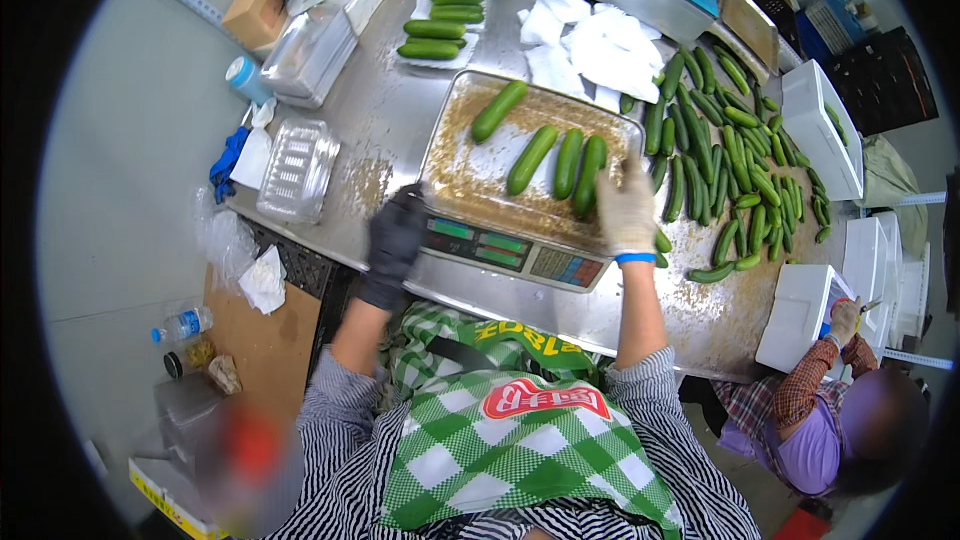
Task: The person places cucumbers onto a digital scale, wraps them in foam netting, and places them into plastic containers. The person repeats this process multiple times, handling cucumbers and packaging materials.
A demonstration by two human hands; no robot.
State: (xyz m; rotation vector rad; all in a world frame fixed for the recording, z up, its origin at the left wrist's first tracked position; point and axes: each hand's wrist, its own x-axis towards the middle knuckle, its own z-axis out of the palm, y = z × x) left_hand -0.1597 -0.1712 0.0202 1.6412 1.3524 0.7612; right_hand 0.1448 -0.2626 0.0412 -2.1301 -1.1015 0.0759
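Observation:
Several green cucumbers (pixel 532 160) lie spread on the stained metal pan (pixel 457 165) of a digital weighing scale. Its front panel (pixel 517 255) has green displays and a keypad. My left hand (pixel 396 240), in a black glove, is at the pan's left front corner; its fingers are blurred. Close to the pan's right edge is my right hand (pixel 628 210), in a cream knit glove with a blue cuff. Its thumb is beside the rightmost cucumber (pixel 590 175), with a gap between thumb and fingers. Whether the thumb touches that cucumber, I cannot tell.
Loose cucumbers (pixel 739 157) cover the table's right side. Cucumbers on white trays (pixel 439 60) line the back left. White cloths (pixel 600 41) lie behind the scale. Clear plastic containers (pixel 298 171) stand left. Another person (pixel 795 427) works at right beside white foam boxes (pixel 799 315), holding scissors.

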